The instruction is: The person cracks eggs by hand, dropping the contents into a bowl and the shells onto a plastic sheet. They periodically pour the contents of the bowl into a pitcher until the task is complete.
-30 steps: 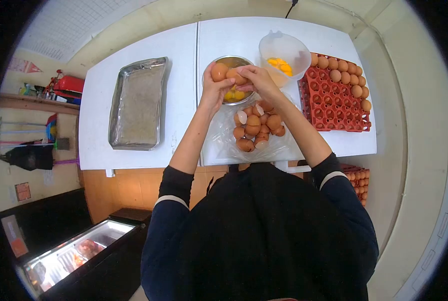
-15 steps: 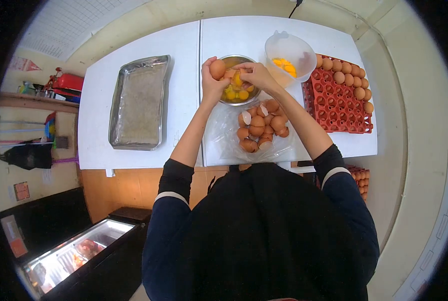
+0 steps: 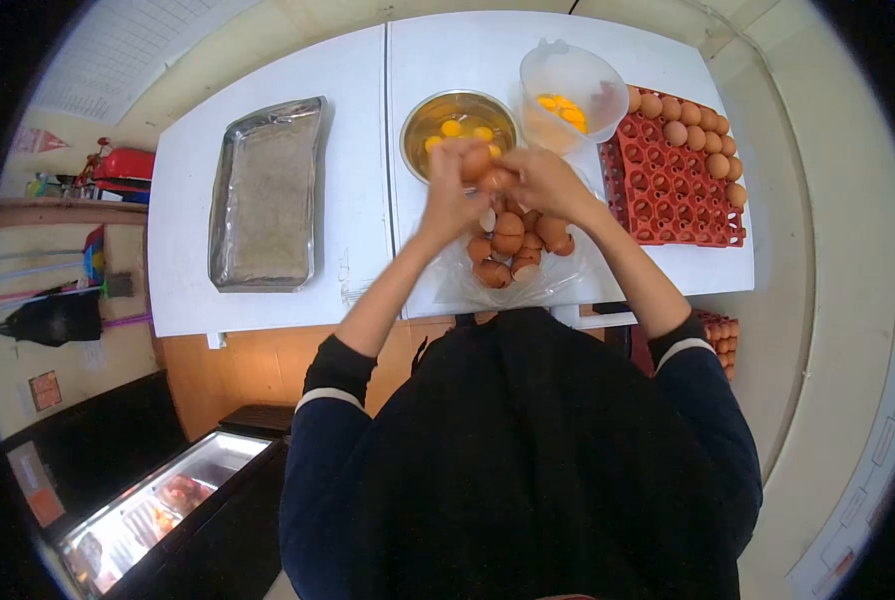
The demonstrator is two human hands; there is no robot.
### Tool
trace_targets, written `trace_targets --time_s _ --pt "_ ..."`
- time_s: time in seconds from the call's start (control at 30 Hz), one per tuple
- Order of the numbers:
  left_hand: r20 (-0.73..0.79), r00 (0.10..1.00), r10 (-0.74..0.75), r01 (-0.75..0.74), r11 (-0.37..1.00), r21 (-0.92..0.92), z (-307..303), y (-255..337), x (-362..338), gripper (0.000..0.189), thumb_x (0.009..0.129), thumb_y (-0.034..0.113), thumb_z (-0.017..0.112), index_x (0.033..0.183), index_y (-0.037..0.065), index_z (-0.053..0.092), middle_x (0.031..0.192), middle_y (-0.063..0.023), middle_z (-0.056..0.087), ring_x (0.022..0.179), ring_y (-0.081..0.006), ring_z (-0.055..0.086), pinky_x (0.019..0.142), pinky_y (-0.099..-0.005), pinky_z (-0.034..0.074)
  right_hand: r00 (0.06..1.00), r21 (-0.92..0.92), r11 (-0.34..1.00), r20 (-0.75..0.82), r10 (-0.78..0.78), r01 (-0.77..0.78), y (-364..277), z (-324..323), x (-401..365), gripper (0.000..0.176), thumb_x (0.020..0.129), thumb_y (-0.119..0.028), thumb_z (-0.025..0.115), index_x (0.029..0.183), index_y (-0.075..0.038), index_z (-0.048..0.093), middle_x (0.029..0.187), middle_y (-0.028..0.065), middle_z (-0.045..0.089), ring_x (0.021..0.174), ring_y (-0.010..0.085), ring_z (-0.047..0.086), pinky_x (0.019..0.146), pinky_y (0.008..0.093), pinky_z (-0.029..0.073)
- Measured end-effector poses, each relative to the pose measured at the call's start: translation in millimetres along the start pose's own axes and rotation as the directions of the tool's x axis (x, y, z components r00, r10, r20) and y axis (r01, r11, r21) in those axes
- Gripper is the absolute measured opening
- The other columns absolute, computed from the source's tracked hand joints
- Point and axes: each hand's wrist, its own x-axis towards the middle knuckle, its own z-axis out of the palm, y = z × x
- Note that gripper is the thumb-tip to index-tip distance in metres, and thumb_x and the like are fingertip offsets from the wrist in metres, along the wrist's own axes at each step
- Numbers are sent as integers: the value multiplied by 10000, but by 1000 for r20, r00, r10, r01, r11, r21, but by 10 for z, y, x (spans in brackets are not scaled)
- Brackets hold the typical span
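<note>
Looking down from the head camera: two white table tops (image 3: 297, 290) butted together, seam running up the middle of the frame. Beige floor around them. Cluttered shelf (image 3: 57, 205) at the left edge, glass-topped freezer (image 3: 157, 500) at lower left.

Left hand (image 3: 449, 200) and right hand (image 3: 545, 185) meet at upper centre, fingers of both curled tight around a brown egg (image 3: 479, 165). Cannot tell if the shell is whole or already split. The egg sits just below the near rim of the metal bowl (image 3: 422, 115), above the shell pile.

- Metal bowl: several yolks in it, just above the hands.
- Clear plastic jug (image 3: 552, 65): right of the bowl, yolks at the bottom.
- Red egg tray (image 3: 667, 195): right of the hands, mostly empty; brown eggs (image 3: 682, 132) only along its upper right edge.
- Shell pile (image 3: 512, 245): on a clear plastic sheet (image 3: 457, 290), partly hidden by both wrists.
- Baking tray (image 3: 264, 195): left table top, well apart from the hands.
- More stacked eggs (image 3: 715, 340) below the table edge at right, mostly hidden by the right sleeve.
</note>
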Motion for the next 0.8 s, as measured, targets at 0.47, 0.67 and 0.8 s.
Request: trace_targets --time_s 0.47,0.67,0.8 --pt "-83 865 -495 443 831 -337 95 102 -538 572 594 -8 693 1106 37 443 1052 -117 420 984 -244 455 847 -312 390 926 -46 972 -319 202 -228 278 274 349 271 753 -149 543 942 44 523 907 248 559 875 361 565 762 432 451" --pt "-159 831 -533 441 806 -395 -184 132 -669 547 662 -4 660 1146 20 404 1103 -90 417 1003 -178 437 841 -264 399 823 182 906 -379 422 -381 760 656 904 291 733 -113 516 955 75 515 861 281 575 793 352 598 689 437 479" --pt "-177 756 -630 498 730 -468 -294 155 -820 544 679 -5 647 1161 24 396 1104 -84 426 981 -170 452 845 -261 396 836 457 797 -183 518 -394 669 548 897 277 707 -77 492 925 91 533 821 261 594 637 308 624 523 384 509"
